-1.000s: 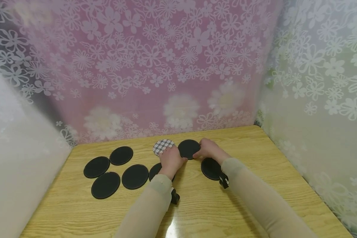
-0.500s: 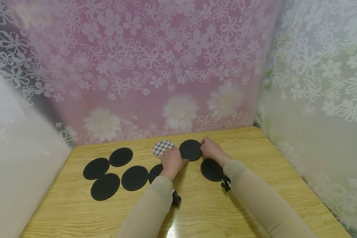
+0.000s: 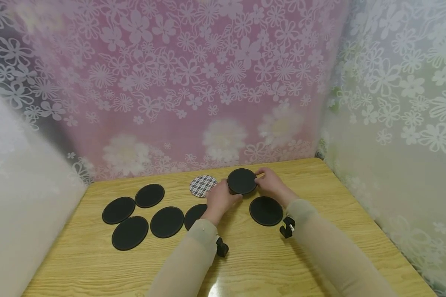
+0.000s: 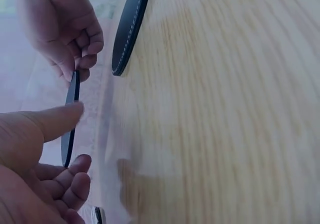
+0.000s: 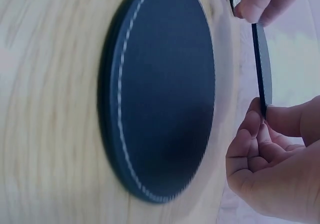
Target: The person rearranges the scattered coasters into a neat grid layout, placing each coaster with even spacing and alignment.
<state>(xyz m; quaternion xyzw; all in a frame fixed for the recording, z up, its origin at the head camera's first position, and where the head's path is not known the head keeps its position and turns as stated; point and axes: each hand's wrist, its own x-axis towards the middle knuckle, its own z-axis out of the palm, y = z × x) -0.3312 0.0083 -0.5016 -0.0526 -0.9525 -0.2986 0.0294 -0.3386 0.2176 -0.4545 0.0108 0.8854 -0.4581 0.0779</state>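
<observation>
Both hands hold a round black coaster just above the back of the table, one at each side. My right hand pinches its right edge between thumb and fingers, the other fingers curled below in the right wrist view. At the opposite edge, my left hand grips it, the thumb lying across it in the left wrist view. Seen from the wrists, the held coaster is thin and edge-on. Just behind the left hand lies a coaster with a white-and-black plaid face, partly covered by that hand.
Another black coaster, with pale stitching round its rim, lies below the right hand. Several more black coasters lie flat on the left part of the wooden table, one partly under the left wrist. A flowered curtain hangs behind.
The held black coaster has come up off the table and shifted slightly right and back, both hands moving with it. The other coasters lie where they were.
</observation>
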